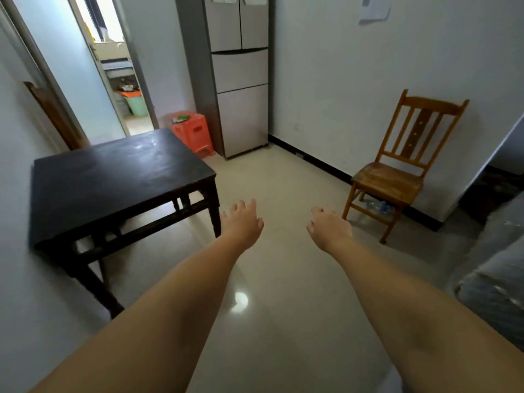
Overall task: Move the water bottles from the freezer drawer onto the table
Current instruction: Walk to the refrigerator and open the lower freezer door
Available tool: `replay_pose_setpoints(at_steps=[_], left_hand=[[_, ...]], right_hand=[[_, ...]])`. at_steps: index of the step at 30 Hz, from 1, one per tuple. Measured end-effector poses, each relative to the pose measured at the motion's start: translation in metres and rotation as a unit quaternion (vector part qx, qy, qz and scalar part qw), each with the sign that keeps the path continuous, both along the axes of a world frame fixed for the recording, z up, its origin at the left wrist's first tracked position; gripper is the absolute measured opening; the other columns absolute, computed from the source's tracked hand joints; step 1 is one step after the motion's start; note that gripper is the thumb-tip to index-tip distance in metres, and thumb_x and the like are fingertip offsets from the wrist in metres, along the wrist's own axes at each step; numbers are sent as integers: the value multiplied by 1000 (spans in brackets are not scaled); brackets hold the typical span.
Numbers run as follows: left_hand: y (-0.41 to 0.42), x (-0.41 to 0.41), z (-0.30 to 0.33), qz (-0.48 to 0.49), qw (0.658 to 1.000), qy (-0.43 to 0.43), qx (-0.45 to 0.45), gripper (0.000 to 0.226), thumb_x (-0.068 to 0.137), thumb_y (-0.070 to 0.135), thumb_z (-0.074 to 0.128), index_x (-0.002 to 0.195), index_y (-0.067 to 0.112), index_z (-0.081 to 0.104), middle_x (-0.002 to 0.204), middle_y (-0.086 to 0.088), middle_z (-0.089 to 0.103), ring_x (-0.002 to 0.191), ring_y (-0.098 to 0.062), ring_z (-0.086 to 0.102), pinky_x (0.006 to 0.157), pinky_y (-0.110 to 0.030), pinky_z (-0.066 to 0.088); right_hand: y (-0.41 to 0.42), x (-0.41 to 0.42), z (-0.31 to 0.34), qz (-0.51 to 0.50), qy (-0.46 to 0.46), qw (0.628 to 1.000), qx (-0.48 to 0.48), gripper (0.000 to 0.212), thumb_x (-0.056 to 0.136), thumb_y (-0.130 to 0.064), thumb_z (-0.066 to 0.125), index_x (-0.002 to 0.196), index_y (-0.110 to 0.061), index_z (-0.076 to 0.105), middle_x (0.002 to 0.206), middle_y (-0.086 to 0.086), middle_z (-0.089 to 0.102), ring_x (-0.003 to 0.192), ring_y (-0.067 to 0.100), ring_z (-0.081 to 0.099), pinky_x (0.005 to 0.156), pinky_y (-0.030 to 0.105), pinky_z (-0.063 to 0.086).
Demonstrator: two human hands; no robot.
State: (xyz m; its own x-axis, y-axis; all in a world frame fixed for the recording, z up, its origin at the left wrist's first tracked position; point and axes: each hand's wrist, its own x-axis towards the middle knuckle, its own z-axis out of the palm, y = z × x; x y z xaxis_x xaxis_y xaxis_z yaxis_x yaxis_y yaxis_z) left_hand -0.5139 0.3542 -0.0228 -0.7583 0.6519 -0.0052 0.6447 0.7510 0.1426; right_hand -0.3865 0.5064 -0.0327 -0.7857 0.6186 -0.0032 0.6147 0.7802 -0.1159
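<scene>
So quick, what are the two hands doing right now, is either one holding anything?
Left hand: open, fingers relaxed, holding nothing, out over the floor.
Right hand: open, fingers loosely curled, holding nothing.

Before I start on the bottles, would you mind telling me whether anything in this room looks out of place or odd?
One thing stands out: a clear plastic bottle lies on its side on the floor under the wooden chair, rather than stored anywhere. Otherwise the fridge is fully closed, the dark table is bare, and both hands hold nothing.
</scene>
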Motion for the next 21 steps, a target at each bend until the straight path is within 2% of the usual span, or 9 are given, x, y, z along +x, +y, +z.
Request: replay_pose_setpoints(at_steps=[7, 12, 21], left_hand=[[117, -116, 15, 6, 1000, -6, 26, 46, 97, 36, 38, 138, 15, 35, 136, -11, 44, 125, -30, 43, 100, -44, 35], [159, -183, 4, 15, 1000, -2, 23, 49, 97, 35, 39, 141, 15, 31, 137, -11, 44, 125, -30, 43, 98, -44, 37], [300, -373, 19, -14, 999, 13, 41, 50, 96, 34, 42, 140, 15, 31, 138, -12, 43, 127, -30, 42, 101, -44, 37]], right_hand=[[125, -129, 12, 18, -2, 1000, -13, 39, 101, -28, 36, 133, -8, 43, 135, 15, 44, 116, 32, 49, 87, 39, 45], [169, -195, 2, 34, 2, 999, -24, 40, 100, -28, 37, 135, -8, 42, 137, 14, 42, 118, 31, 47, 92, 41, 46], [307, -369, 21, -17, 25, 999, -16, 43, 99, -28, 40, 138, -10, 43, 139, 16, 41, 123, 36, 45, 96, 43, 43]])
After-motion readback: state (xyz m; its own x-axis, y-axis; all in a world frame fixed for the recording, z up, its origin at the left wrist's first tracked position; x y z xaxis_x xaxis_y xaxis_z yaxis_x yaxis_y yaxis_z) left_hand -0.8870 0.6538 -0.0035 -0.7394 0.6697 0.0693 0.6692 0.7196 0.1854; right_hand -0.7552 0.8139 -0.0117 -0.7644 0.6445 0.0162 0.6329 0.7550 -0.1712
